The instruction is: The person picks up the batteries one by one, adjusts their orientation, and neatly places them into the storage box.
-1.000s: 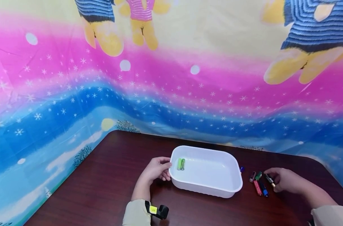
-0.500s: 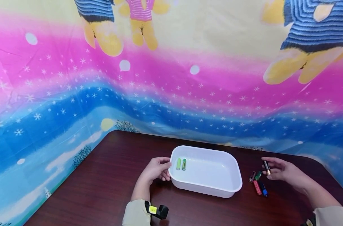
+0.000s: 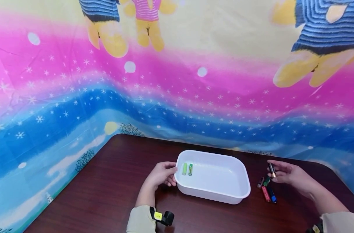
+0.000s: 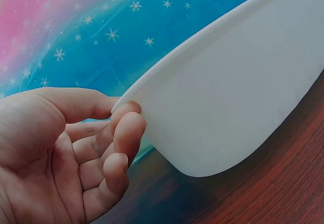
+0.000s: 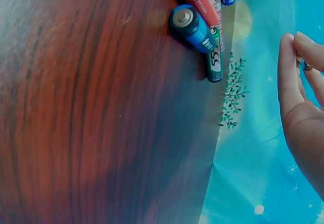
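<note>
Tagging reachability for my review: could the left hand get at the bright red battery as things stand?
Probably not readily: the left hand pinches the rim of the white tray, which stands between it and the bright red battery, beyond the tray's right end.

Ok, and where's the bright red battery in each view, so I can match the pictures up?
Head: the bright red battery is at lower right, right of the white tray.
Left wrist: not in it.
Right wrist: the bright red battery is at the top, right of centre, just above the black-and-blue battery.
Shared landmark: the dark wooden table, seen in all three.
</note>
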A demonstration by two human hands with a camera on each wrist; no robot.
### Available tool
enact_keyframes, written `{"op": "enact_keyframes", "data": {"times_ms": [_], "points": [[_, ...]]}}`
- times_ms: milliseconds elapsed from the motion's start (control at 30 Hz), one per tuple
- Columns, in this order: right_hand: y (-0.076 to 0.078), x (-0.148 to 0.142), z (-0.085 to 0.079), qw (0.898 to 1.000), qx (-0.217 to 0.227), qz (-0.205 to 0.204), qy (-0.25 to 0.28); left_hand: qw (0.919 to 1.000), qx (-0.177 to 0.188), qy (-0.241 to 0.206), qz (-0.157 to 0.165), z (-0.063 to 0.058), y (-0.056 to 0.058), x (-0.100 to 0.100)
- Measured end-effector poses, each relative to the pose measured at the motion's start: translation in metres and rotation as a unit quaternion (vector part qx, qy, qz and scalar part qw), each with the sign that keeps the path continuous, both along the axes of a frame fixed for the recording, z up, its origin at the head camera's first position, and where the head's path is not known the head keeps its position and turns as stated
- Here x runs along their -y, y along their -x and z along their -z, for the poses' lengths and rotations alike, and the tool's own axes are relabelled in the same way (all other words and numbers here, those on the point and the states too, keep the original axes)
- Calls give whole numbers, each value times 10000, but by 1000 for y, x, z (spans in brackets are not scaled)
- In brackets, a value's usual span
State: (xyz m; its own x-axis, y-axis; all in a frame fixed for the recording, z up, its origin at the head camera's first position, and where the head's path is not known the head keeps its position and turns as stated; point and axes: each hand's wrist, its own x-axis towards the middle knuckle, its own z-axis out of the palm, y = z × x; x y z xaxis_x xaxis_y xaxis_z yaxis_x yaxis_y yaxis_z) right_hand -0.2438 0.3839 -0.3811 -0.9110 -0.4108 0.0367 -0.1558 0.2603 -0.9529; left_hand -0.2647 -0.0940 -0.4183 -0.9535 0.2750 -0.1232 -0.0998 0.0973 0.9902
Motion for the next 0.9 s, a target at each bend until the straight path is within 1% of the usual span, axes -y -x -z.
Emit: {"op": "enact_keyframes", "data": {"times_ms": [167, 300, 400, 533, 633, 767, 900], "points": [[0, 8, -4, 9998, -75, 177, -93, 10000, -8, 5, -5, 1, 1, 0], [1, 15, -6, 9996, -135, 206, -169, 10000, -38, 31, -19, 2, 2, 0], [2, 20, -11, 9992, -55, 305, -254, 10000, -4, 46, -38, 2, 2, -1], [7, 27, -23, 9965, 52, 618, -552, 10000, -15, 60, -55, 2, 2, 0], [12, 35, -34, 9941, 15, 726, -800, 10000, -17, 59, -65, 2, 2, 0], [17, 46, -48, 9912, -56, 735, -1100, 10000, 9, 68, -66, 1, 1, 0], [21, 58, -56, 9898, -55, 736, -1217, 9999, 21, 100, -75, 1, 1, 0]]}}
